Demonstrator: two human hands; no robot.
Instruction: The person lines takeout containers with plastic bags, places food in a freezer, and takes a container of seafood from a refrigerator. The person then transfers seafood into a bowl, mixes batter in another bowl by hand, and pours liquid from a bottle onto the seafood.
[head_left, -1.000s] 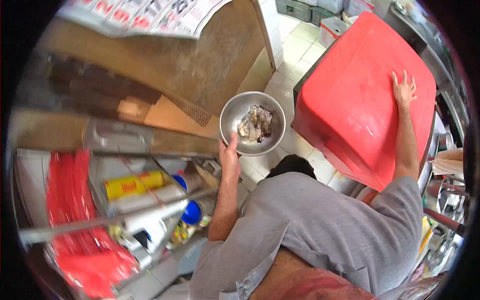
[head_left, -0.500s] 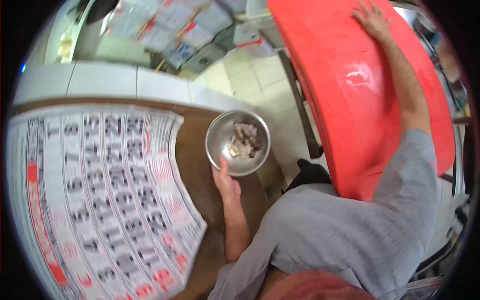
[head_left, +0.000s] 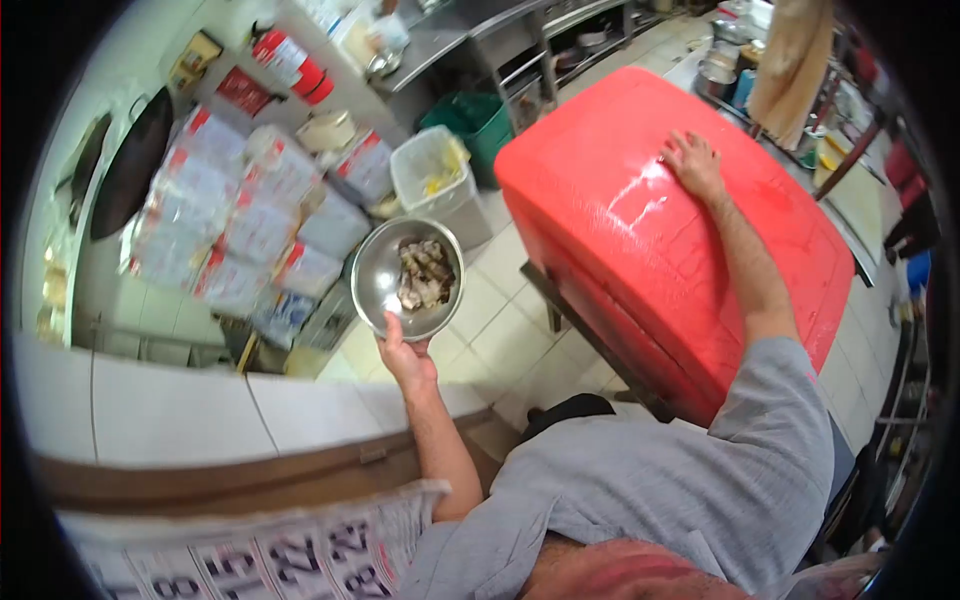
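A round metal bowl is held out to the left by my left hand, thumb over its near rim and the other fingers beneath. Inside the bowl lie pale and dark brown chunks of food, perhaps meat; the exact kind I cannot make out. My right hand rests with fingers spread on the wet lid of a large red cooler box. Nothing is in that hand.
Stacked white-and-red packages fill the back left, near a wok. A fire extinguisher hangs above them. A clear bin and green bin stand behind the bowl. A calendar lies at lower left.
The view has swung up and left, so the calendar drops low and more of the kitchen shows. The bowl is now out over the floor, beyond the tiled ledge. My right hand stays on the lid.
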